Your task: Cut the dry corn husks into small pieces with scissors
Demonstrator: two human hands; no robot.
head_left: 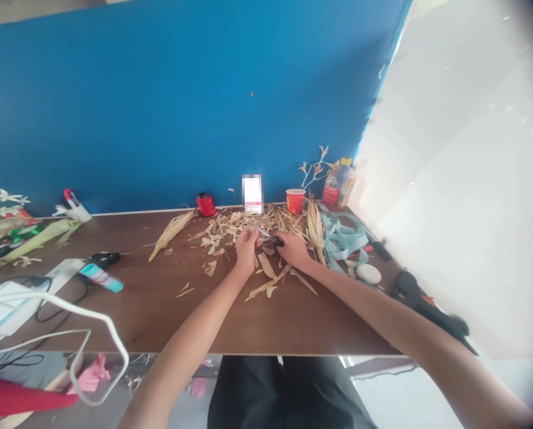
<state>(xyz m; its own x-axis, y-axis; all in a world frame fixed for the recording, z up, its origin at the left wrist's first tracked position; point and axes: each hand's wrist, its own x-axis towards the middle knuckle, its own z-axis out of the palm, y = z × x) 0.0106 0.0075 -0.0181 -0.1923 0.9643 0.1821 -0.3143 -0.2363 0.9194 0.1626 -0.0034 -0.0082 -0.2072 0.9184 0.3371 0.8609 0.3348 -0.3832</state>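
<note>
The scissors (268,235) lie mid-table, black handles clamped in the right hand (294,250), blades pointing to 10 o'clock. The left hand (247,247) is just beside the tips, its fingers bunched together; what they pinch is too small to tell. Dry husk scraps (230,225) are strewn under and around both hands, thickest at 12 o'clock. All of this is on a brown table (159,304) against a blue wall (181,107), with a white wall (463,179) at 3 o'clock. A red cup (295,201) and a bottle (339,185) stand at 1 o'clock, pale ribbon (344,239) lies at 3, a black glue gun (420,301) at 4, and cables (47,301) at 8.
</note>
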